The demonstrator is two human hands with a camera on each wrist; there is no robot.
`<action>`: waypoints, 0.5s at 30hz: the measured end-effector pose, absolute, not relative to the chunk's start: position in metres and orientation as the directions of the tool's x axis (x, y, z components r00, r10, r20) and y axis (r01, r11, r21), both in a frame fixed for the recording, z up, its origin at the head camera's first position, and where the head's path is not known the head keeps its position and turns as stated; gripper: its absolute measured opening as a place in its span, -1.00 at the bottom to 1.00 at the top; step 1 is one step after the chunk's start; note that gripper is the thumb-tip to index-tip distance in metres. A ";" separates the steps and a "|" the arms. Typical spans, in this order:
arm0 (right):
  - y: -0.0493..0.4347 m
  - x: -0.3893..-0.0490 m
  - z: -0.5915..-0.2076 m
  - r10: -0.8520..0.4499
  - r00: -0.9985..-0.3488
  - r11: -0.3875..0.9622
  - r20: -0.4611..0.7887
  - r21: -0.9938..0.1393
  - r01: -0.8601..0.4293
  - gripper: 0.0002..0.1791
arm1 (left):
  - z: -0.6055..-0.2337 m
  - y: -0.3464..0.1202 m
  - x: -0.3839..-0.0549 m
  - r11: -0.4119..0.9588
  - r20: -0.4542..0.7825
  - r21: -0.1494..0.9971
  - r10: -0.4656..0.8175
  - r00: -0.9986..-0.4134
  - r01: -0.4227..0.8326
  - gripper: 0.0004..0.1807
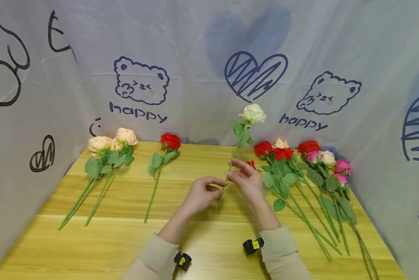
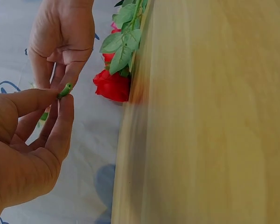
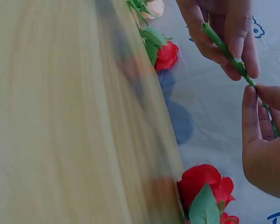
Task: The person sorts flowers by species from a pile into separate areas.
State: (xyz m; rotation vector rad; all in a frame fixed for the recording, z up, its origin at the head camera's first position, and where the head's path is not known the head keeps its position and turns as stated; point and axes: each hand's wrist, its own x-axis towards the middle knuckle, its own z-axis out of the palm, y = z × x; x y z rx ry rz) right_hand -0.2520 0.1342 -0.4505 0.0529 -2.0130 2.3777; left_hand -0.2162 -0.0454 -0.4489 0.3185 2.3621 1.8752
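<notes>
A white rose (image 1: 253,114) with green leaves stands raised and tilted over the middle of the table, its bloom toward the back curtain. My left hand (image 1: 203,193) pinches the lower part of its green stem (image 2: 65,90) between thumb and fingertips. Just above, my right hand (image 1: 247,182) pinches the same stem between thumb and forefinger. The stem's cut end sticks out past the left fingers in the right wrist view. Behind the right hand lies a red rose (image 1: 248,167), mostly hidden.
Peach roses (image 1: 100,144) lie at the left of the wooden table (image 1: 100,249). A single red rose (image 1: 170,141) lies left of centre. On the right are several red roses (image 1: 283,154) and pink roses (image 1: 342,167). A printed white curtain (image 1: 195,77) encloses the back and sides.
</notes>
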 end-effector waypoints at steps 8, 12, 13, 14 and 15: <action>0.129 -0.252 -0.456 -0.009 -0.999 -0.155 0.053 -0.987 -0.051 -0.50 | -0.452 -0.046 -0.216 0.243 0.049 0.965 0.207 -0.977 0.100 -0.75; 0.130 -0.251 -0.456 -0.008 -0.998 -0.153 0.059 -0.987 -0.057 -0.51 | -0.453 -0.045 -0.214 0.244 0.042 0.965 0.199 -0.979 0.091 -0.74; 0.130 -0.251 -0.456 -0.011 -0.998 -0.151 0.062 -0.987 -0.060 -0.51 | -0.453 -0.045 -0.214 0.246 0.042 0.965 0.196 -0.980 0.091 -0.74; 0.130 -0.250 -0.456 -0.013 -0.998 -0.150 0.067 -0.987 -0.064 -0.51 | -0.453 -0.045 -0.214 0.248 0.043 0.965 0.194 -0.980 0.092 -0.74; 0.131 -0.250 -0.456 -0.016 -0.997 -0.147 0.072 -0.987 -0.068 -0.50 | -0.453 -0.045 -0.214 0.250 0.046 0.964 0.194 -0.980 0.094 -0.74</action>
